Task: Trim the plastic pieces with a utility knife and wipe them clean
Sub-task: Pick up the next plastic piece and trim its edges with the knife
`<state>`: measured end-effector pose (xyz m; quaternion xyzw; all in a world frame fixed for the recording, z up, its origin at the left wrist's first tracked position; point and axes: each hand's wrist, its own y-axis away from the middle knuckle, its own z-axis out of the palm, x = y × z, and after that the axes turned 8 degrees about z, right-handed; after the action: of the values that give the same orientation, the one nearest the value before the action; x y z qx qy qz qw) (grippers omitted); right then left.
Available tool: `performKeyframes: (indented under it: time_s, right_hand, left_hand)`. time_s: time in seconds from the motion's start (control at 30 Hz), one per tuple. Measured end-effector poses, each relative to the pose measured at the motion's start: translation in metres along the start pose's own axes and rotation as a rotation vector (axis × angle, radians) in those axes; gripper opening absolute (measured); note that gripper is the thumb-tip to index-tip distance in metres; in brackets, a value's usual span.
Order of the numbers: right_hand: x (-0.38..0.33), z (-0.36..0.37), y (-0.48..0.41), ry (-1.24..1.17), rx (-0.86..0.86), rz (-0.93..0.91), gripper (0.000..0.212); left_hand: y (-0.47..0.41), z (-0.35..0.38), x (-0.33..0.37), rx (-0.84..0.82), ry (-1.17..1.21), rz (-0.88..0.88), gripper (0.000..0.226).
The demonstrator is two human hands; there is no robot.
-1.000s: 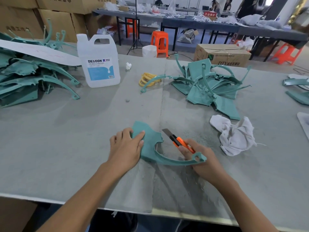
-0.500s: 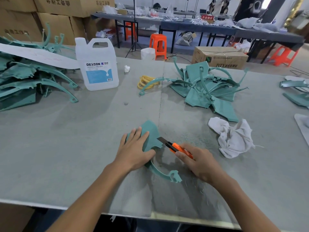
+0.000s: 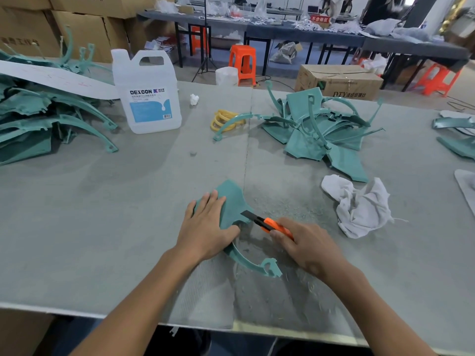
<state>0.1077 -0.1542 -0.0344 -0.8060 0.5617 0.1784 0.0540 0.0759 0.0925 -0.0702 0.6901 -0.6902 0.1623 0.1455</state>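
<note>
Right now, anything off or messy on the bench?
Only trimming debris: plastic shavings scattered on the table right of the teal piece, around the utility knife, toward the crumpled white rag. Nothing looks damaged or spilled.

Two bare forearms, bare left hand (image 3: 207, 227) and bare right hand (image 3: 307, 246).

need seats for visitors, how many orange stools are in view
3: one orange stool on the floor just beyond the worktable, a second farther back to its left, a third at far right. Others may be hidden under the far tables.
</note>
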Motion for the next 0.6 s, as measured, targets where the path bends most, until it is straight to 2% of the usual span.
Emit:
performKeyframes:
  time_s: [0.47,0.6]
  right_hand:
    - [-0.0032,-0.0030,0.0061,0.040,-0.026,-0.008,0.028]
    - [-0.0009,-0.0001,0.0049,-0.020,0.051,0.020,0.026]
  left_hand:
    - [0.0025,-0.0003,0.0011,0.015,-0.001,0.007,0.097]
    - [0.0017,-0.0006,0.0021,0.011,0.000,0.008,0.097]
